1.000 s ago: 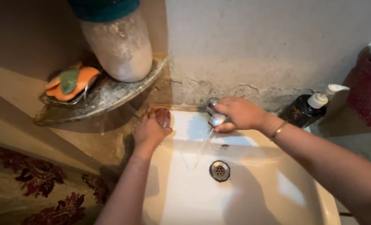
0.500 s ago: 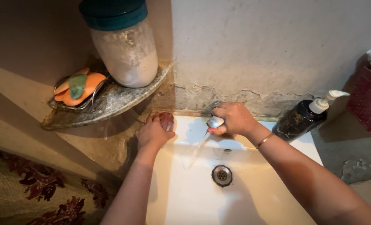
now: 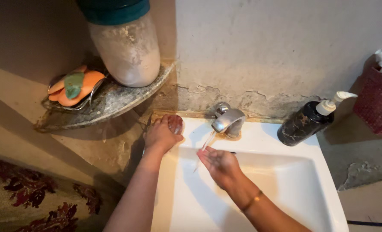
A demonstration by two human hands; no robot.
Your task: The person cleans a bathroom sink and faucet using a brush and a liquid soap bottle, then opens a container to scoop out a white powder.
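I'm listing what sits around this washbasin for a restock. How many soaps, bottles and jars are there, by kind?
Soap bars: 3, a reddish-brown bar in the left hand, and an orange bar with a green piece on it in the wire dish.
Black pump bottles: 1.
Powder-filled jars with a teal lid: 1.
Total: 5.

Black pump bottle (image 3: 302, 124) (white nozzle) beside sink (image 3: 285, 206).

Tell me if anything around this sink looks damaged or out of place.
The wall plaster just above the faucet is cracked and stained, and there is rusty brown grime around the faucet's base. The corner shelf also looks grimy. Nothing appears spilled or tipped.
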